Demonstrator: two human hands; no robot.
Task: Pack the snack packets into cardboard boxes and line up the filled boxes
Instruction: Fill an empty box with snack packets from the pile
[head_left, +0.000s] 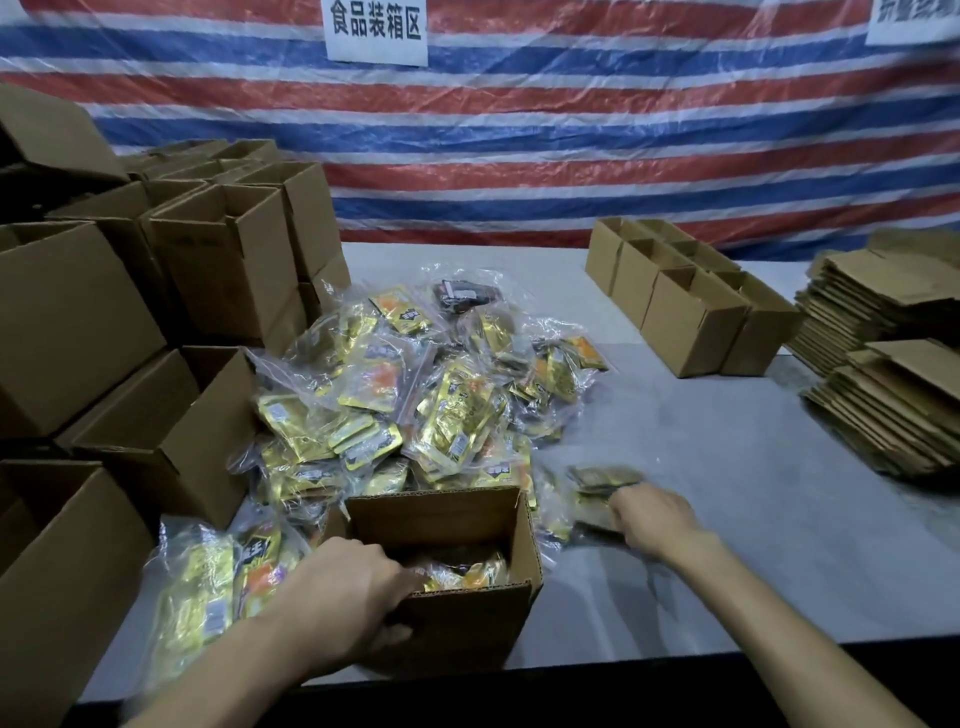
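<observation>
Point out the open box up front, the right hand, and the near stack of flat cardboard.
open box (467, 629): head view, on its front wall.
right hand (655, 519): head view, on the back of the hand, which grips snack packets (602, 480).
flat cardboard stack (883, 415): head view, on the pile's layered side.

Gold-and-orange snack packets (415, 395), brown cardboard boxes (691, 317), red-white-blue striped tarp (623, 156)

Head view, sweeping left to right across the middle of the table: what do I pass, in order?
Stacked open boxes → heap of snack packets → row of small open boxes → stacks of flattened cardboard.
</observation>
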